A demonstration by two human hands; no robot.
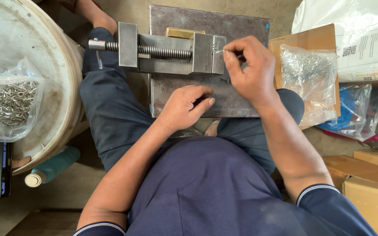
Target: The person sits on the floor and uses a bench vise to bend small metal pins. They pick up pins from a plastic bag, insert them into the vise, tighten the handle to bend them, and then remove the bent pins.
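Note:
A steel vise [171, 53] with a threaded screw lies on a dark metal plate [246, 24] between my knees. My right hand [249, 70] pinches a small metal pin against the vise's right jaw. My left hand [184, 107] rests on the plate's near edge with its fingers curled; what they hold is hidden. A brass-coloured block [183, 32] sits behind the vise. One tiny dark part [225, 80] lies on the plate under my right hand.
A clear bag of metal pins [10, 102] rests on a white round drum [44, 52] at left. A second bag of pins [309, 74] lies in a cardboard box at right, with more boxes and plastic bags beyond. A teal spool [51, 167] lies on the floor.

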